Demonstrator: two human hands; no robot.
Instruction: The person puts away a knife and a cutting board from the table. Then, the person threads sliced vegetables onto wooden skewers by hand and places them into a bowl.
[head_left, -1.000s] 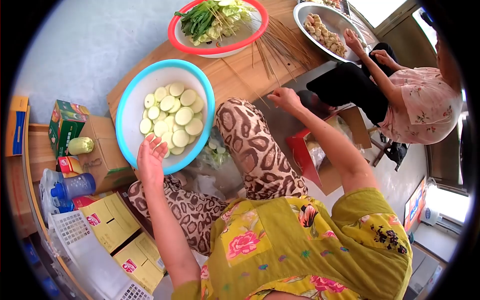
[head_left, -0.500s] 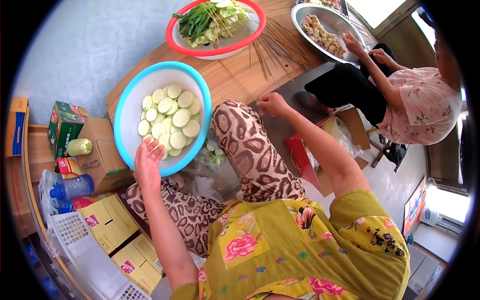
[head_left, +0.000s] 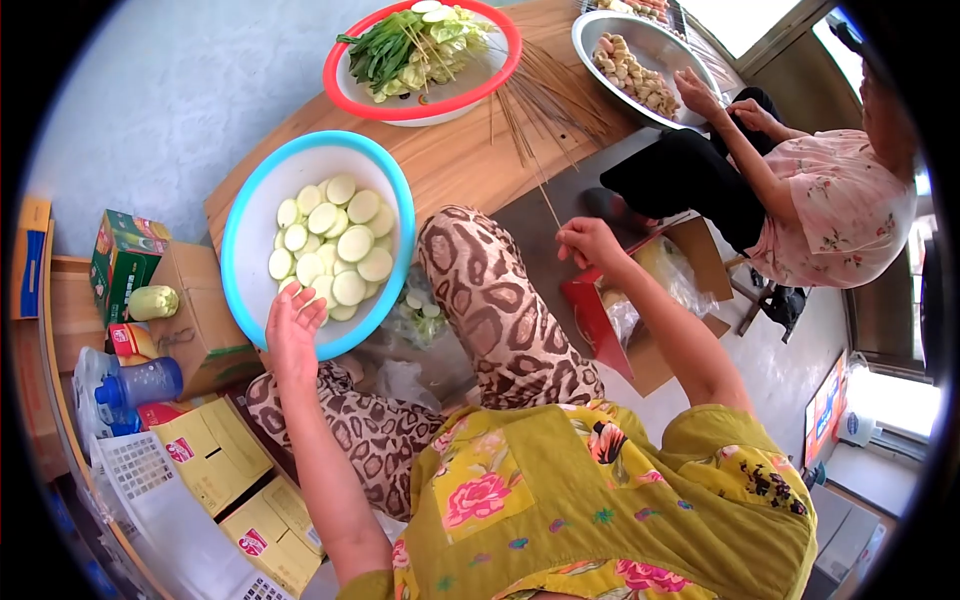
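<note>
Pinching side: right hand closes finger and thumb around a thin stick, angled away toward the desk.
Open side: left hand, palm up, fingers loosely spread, gripping nothing I can make out.
Slices: pale rounds just past the left fingertips, inside the blue-rimmed basin; can't tell if they're touching.
Stick tips: imo keep the pinch light, the point clear of the left palm, and handle slices by their edges so they don't snap.
Desk: wood-grain top beyond both hands, loose sticks ahead of the right.
Room: seated person past the right hand, yellow cartons left of the left forearm.
</note>
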